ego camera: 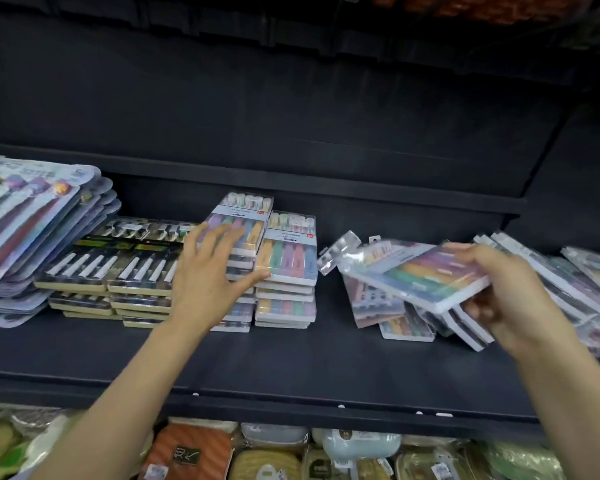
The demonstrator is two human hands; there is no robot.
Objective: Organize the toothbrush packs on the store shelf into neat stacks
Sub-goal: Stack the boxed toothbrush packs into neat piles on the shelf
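Right hand at centre-right of frame gripped a flat clear-plastic pack of pastel toothbrushes, thumb on top, fingers curled under, holding it tilted above a jumbled heap of similar packs on the dark store shelf. Left hand at frame centre was spread, fingers straight, holding nothing — palm against the front of the left of two neat stacks of pastel packs, thumb reaching to the right one. Further left sat black-and-gold toothbrush boxes and large purple blister packs, both piled. Judgement: the held pack was bound for a pastel stack. To do it well — level the pack first, match its printed end to the packs below, brace the stack with the left hand, lower it square so edges line up.
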